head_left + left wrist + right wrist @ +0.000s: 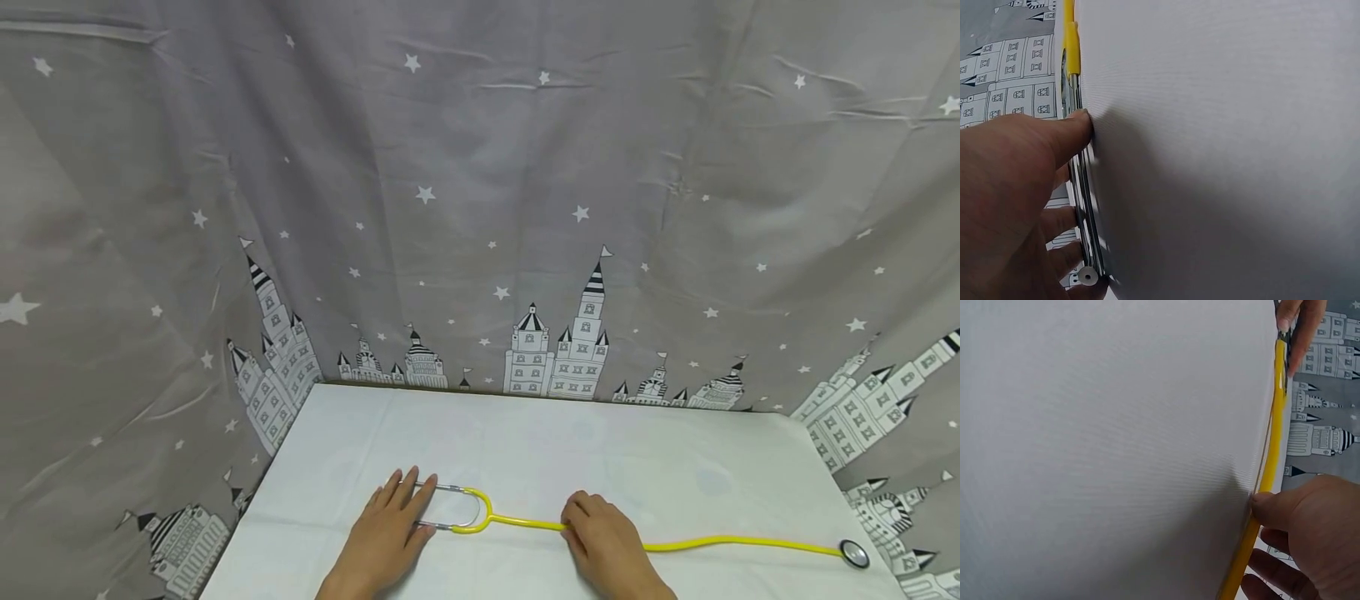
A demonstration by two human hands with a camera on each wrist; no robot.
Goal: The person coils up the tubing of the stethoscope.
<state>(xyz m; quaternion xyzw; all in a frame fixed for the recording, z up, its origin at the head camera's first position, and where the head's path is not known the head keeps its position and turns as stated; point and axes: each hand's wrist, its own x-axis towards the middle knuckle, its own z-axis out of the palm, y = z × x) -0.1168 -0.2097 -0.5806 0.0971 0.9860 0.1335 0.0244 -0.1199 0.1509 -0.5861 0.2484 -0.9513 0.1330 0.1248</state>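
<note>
A stethoscope with yellow tubing [738, 540] lies stretched across the white table, its round chest piece [854, 554] at the right end. My left hand [386, 533] rests on the metal ear tubes [448, 487], fingers extended across them. In the left wrist view, a pale eartip [1088, 275] shows below the thumb. Farther right, my right hand [607, 542] holds the tubing partway along, past the yellow fork [487, 504]. The thumb lies on one side of the tubing and the fingers on the other in the right wrist view.
The white tabletop [540, 442] carries the stethoscope. Behind it and along both sides hangs a grey curtain [480, 167] printed with white stars and castles. The table's back edge meets this curtain.
</note>
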